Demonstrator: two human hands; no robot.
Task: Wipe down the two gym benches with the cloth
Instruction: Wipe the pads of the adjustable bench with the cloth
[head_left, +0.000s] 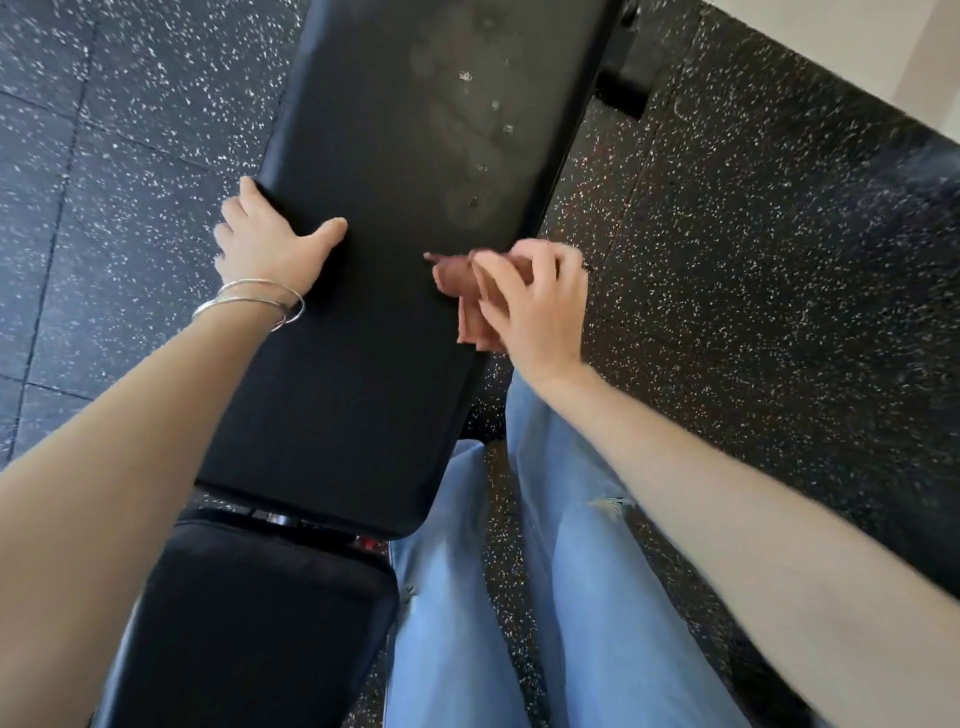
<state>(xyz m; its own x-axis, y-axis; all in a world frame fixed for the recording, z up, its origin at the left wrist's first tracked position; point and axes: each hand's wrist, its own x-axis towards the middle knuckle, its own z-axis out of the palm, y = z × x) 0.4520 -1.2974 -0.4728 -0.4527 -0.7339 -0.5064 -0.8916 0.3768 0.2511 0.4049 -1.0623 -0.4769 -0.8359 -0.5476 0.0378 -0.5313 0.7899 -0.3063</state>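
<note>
A long black padded gym bench runs from the lower left up to the top middle, with its separate seat pad below it. Dull smudges and small white specks mark the far part of the back pad. My left hand grips the bench's left edge, thumb lying on top and fingers wrapped over the side. My right hand holds a folded reddish-brown cloth at the bench's right edge, fingers curled around it. Only this one bench is in view.
Black rubber floor tiles with white flecks surround the bench. My legs in light blue jeans stand right beside the bench's right side. A black frame foot sticks out at the top right, near a white wall base.
</note>
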